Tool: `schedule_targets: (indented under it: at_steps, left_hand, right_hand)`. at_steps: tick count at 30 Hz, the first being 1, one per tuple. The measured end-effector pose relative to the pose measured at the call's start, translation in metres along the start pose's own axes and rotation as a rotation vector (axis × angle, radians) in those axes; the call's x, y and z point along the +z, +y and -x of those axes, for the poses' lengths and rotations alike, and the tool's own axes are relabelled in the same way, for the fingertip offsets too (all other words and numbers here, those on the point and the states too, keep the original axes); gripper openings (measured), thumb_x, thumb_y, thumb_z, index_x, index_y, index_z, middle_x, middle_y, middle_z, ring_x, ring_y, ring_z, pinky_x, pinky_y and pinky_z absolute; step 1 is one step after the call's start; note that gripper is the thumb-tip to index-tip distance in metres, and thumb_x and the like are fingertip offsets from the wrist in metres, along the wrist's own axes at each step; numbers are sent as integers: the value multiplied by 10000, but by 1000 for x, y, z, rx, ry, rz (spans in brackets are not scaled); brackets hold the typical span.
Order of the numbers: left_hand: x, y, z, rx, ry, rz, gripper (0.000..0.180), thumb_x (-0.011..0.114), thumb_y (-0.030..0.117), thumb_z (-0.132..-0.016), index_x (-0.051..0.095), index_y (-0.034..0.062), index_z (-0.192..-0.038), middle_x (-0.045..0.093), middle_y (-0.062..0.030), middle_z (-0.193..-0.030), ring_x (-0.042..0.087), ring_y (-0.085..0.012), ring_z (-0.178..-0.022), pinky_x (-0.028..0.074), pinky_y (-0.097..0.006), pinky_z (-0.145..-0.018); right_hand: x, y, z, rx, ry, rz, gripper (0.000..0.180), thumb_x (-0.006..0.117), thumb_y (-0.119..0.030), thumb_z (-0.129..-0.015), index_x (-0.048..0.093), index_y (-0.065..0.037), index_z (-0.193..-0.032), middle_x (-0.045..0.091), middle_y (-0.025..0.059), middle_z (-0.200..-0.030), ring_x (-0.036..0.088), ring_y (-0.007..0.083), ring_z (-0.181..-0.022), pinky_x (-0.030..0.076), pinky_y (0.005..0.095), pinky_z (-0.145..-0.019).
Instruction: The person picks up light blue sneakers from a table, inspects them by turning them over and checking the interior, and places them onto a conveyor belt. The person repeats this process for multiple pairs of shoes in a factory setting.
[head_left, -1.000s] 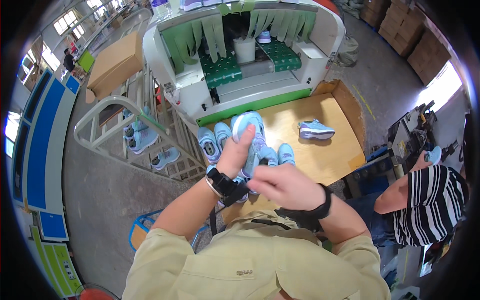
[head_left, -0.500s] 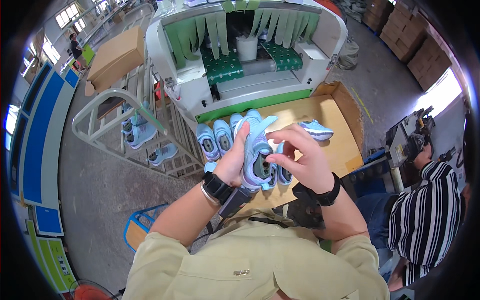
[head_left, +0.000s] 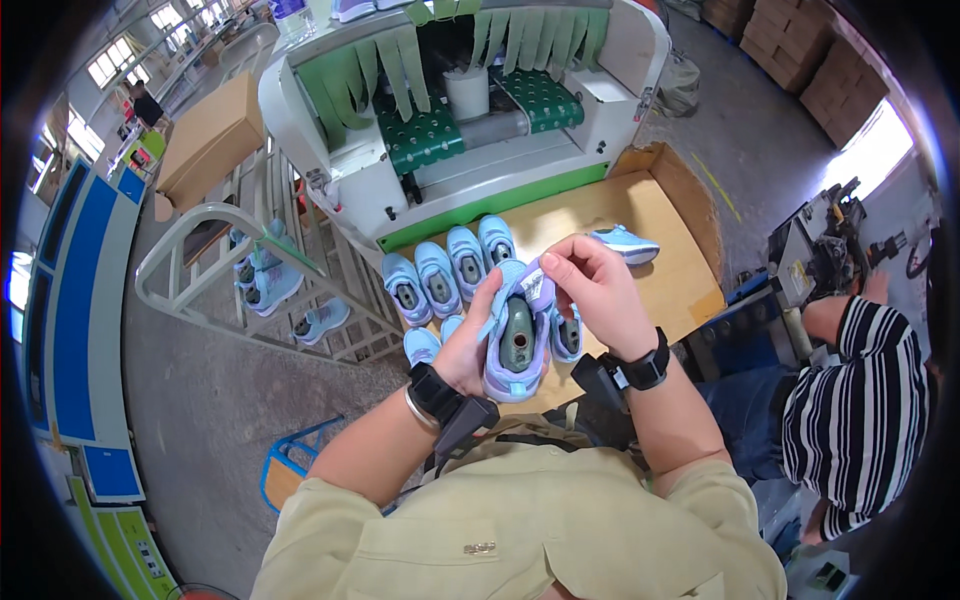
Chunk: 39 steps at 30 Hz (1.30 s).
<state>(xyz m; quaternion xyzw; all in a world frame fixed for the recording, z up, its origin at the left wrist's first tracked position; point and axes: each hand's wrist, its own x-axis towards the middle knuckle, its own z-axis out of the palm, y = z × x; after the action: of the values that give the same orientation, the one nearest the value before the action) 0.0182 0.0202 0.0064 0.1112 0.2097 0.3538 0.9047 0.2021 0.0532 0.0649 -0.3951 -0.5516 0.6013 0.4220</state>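
My left hand (head_left: 463,352) is closed round the side of a light blue and lavender sneaker (head_left: 508,388), held with its heel toward me. A dark green shoe last (head_left: 516,345) fills the opening of this sneaker. My right hand (head_left: 608,302) pinches the lavender tongue (head_left: 537,288), which is lifted and shows a whitish label. Beyond my left hand, several similar sneakers (head_left: 437,280) stand in a row on a wooden table (head_left: 675,285), also with lasts inside. Another sneaker (head_left: 568,335) sits by my right hand, partly hidden.
A machine (head_left: 500,175) with green strip curtains and dotted green belts stands behind the table. One sneaker (head_left: 628,244) lies at the right. On the left is a metal rack (head_left: 205,222) with shoes and a cardboard box (head_left: 212,140). A person in stripes (head_left: 850,410) works at the right.
The held sneaker has turned so its opening faces up and come slightly nearer. My right hand has moved from beside the opening to pinch the tongue. The blue strap no longer sticks up.
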Motion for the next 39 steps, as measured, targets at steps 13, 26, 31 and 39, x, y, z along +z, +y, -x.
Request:
schedule_targets:
  at_steps: [13,26,31,39]
  left_hand:
    - [10,1,0,229,134,-130,783,391,683,-1000,463,39,-1440,630,-123,-1282,627,-250,-1159,502,-391,-1018]
    - [2,0,-2,190,128,4,667,441,657,-998,579,64,-1271,676,-111,-1126,676,-224,-1004,560,-375,-890]
    - [-6,3,3,48,131,-87,734,433,739,-951,644,57,-1120,690,-129,-928,714,-293,-780,611,-427,-709]
    - [3,-1,5,74,176,-124,705,416,728,-964,654,66,-1011,673,-97,-808,702,-291,-658,608,-408,-600]
  right_hand:
    - [3,-1,20,-138,-95,199,246,720,-117,-926,690,-43,-1158,629,28,-1083,616,93,-911,499,233,-732]
    - [12,11,23,-386,-6,333,187,711,-113,-926,670,0,-1068,646,54,-1013,613,121,-898,497,257,-776]
    - [0,16,19,-47,-147,2,186,684,-141,-963,667,-3,-1088,662,0,-955,594,63,-862,482,235,-767]
    - [1,5,24,76,-175,-127,166,684,-127,-964,674,-11,-1082,671,-13,-963,604,50,-890,484,230,-799]
